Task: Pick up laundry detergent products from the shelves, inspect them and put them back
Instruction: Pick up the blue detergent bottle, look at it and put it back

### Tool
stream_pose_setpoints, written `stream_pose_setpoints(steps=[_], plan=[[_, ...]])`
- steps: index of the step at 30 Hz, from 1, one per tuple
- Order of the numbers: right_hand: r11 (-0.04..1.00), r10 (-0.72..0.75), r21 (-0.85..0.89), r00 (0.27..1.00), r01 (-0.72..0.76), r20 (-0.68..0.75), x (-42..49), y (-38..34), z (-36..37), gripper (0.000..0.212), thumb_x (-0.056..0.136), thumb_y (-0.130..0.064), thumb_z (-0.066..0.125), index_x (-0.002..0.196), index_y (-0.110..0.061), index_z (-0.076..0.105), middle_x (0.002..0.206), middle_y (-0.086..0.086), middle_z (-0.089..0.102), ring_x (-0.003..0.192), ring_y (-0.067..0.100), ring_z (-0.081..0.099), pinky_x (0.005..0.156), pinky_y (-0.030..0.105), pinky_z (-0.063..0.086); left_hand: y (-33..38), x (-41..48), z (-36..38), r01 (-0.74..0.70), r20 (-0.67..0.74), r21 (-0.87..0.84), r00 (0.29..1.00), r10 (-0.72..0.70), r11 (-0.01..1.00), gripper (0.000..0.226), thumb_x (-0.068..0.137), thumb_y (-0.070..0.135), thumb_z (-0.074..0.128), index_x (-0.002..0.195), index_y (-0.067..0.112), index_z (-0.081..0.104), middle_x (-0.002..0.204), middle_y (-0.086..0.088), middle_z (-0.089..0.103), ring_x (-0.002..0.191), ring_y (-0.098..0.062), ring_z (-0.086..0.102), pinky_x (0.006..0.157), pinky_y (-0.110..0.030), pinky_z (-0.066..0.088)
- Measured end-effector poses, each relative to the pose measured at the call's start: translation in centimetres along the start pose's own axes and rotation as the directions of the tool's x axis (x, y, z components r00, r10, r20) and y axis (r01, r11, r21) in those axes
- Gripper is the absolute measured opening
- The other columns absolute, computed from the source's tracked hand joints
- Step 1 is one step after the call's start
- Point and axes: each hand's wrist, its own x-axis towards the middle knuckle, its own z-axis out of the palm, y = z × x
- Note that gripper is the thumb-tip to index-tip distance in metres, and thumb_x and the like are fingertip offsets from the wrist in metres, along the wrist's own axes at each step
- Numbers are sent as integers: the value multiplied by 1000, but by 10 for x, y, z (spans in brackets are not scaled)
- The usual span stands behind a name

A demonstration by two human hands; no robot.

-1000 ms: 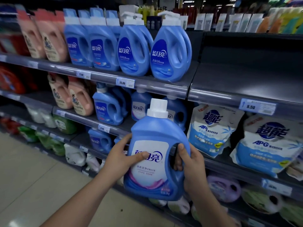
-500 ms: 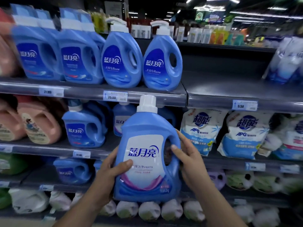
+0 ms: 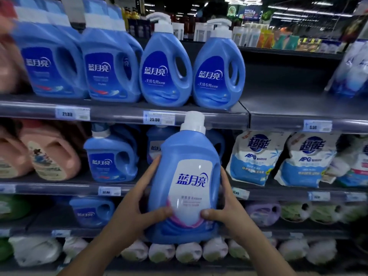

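I hold a blue detergent bottle (image 3: 185, 176) with a white cap and a white front label upright in front of the shelves. My left hand (image 3: 137, 208) grips its left side, thumb across the lower front. My right hand (image 3: 225, 208) grips its right side, thumb on the label's lower edge. The bottle's handle is turned away, hidden behind it. Its cap reaches the price rail of the top shelf (image 3: 123, 114). Behind it, the middle shelf (image 3: 59, 188) carries more blue bottles.
Two pump-top blue bottles (image 3: 217, 70) and larger blue jugs (image 3: 107, 66) stand on the top shelf, whose right half is bare. Pink jugs (image 3: 49, 154) sit at left, white-blue refill pouches (image 3: 256, 156) at right. Lower shelves hold purple, green and white packs.
The view has swung up and closer to the shelves. The bottle has risen toward the middle shelf and turned label-forward. My right hand left the handle and now cups the bottle's right side.
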Motion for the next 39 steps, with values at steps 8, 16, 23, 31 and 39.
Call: stream_pose_setpoints(steps=[8, 16, 23, 31, 39], plan=[[992, -58, 107, 994, 67, -91, 12, -14, 1, 111, 60, -37, 103, 143, -71, 37, 151, 0, 59, 131, 25, 65, 96, 46, 61, 4, 0, 1, -103, 60, 81, 993, 98, 991, 98, 84, 25, 85, 152, 64, 26, 149, 16, 58, 131, -8, 62, 92, -23, 59], [926, -332, -264, 917, 271, -222, -2, -34, 17, 125, 55, -57, 100, 151, -64, 21, 159, -30, 38, 141, 1, 50, 105, 47, 56, -25, 13, -12, -121, -80, 116, 988, 131, 986, 90, 77, 55, 85, 150, 63, 32, 158, 21, 47, 139, -8, 55, 98, -26, 57], [912, -352, -302, 908, 278, -226, -4, -44, 16, 123, 51, -66, 96, 148, -68, 21, 157, -36, 36, 140, -8, 46, 101, 26, 54, -33, 19, -15, -117, -144, 107, 981, 132, 987, 94, 76, 47, 90, 154, 48, 36, 152, 9, 57, 136, -17, 59, 100, -36, 58], [968, -124, -240, 974, 77, -188, 2, -18, 8, 87, 65, -51, 96, 133, -65, 44, 129, -24, 67, 114, 0, 69, 80, 17, 59, -59, 11, -6, 57, -110, 66, 993, -49, 996, 84, 66, 67, 86, 136, 53, 43, 114, -1, 80, 107, -21, 77, 86, -37, 63], [982, 36, -166, 951, -91, -307, -2, 23, -21, 88, 56, -44, 102, 123, -70, 51, 129, -15, 72, 115, 9, 73, 87, 32, 64, -103, 36, 14, 196, -4, 4, 981, -196, 981, 82, 63, 64, 90, 129, 60, 42, 117, 2, 80, 108, -19, 76, 89, -38, 63]])
